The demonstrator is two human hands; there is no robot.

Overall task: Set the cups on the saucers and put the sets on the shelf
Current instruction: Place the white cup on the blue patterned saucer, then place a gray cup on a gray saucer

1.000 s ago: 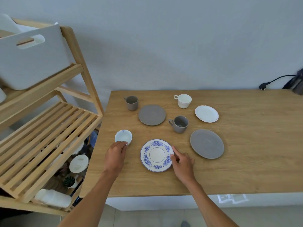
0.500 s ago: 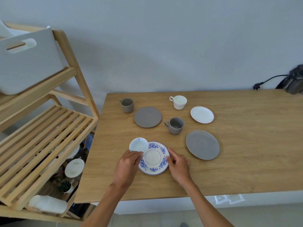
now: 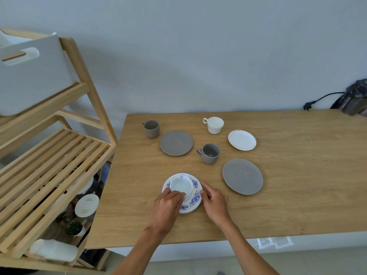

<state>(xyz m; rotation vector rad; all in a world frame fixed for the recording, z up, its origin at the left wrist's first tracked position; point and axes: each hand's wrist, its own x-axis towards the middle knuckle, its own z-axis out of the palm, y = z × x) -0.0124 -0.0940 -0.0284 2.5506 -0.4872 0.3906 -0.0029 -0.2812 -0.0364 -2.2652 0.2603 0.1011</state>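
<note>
While left hand (image 3: 165, 207) grips one | cups (image 3: 181, 185): 4 | saucers (image 3: 242, 176): 4

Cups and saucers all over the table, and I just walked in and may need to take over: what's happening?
A person is pairing cups with saucers. The left hand holds the white cup on the blue-patterned saucer, while the right hand steadies that saucer's edge. Two grey cups, two grey saucers, a white cup with a handle and a white saucer stand unpaired on the table. No set is on the shelf yet.
</note>
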